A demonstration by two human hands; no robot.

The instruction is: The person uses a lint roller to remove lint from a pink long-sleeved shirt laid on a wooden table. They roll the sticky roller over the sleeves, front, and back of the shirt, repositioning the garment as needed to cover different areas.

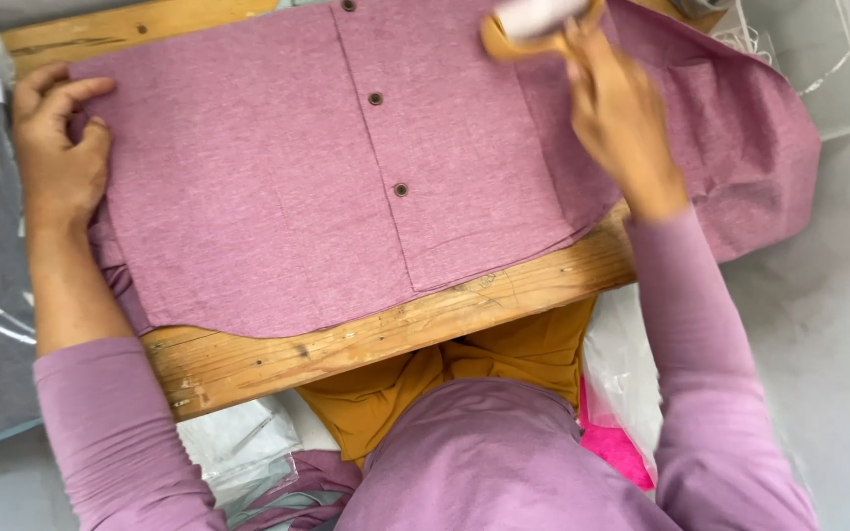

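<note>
The pink shirt (277, 197) lies flat across the wooden bench (366, 339), its row of buttons running away from the person, while the left hand (56, 147) presses its left edge with curled fingers and the right hand (622, 118) grips a blurry white roller (538, 18) at its far edge.

Mauve buttoned garment (277, 197) spread flat on a wooden board (366, 339). Left hand (56, 147) pressing its left edge, fingers curled onto the cloth. Right hand (617, 118), blurred, gripping a white lint roller (538, 18) on the garment's top edge.
</note>
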